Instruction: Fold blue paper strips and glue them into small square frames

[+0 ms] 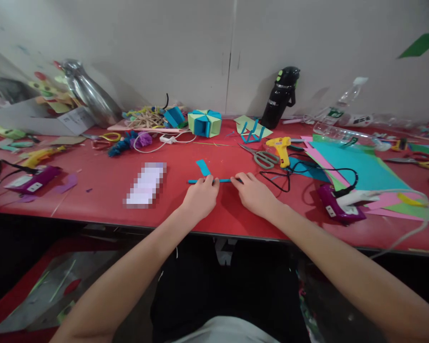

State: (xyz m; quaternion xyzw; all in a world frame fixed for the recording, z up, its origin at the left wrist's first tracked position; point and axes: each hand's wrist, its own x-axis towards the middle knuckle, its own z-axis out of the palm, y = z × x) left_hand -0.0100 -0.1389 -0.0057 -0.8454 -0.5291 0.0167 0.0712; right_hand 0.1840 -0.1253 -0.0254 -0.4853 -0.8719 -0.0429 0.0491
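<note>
A narrow blue paper strip [223, 180] lies crosswise just above the red table top, its left end sticking out past my left hand [202, 196]. The fingers of that hand are closed on the strip. My right hand [253, 193] pinches it near the other end, with fingertips bent over it. A short, wider blue paper piece [202, 167] lies right behind my left fingers. Grey-handled scissors [266, 159] and a yellow glue gun [281, 150] rest beyond my right hand. Farther back are a blue frame of folded strips [253, 132] and a blue-and-green paper box shape [205, 124].
A pixelated phone-like rectangle [145, 185] lies left of my hands. Coloured paper sheets [357, 166] and a purple power strip [341, 205] with cables are on the right. A black bottle [279, 97] and a steel jug [93, 95] stand by the wall.
</note>
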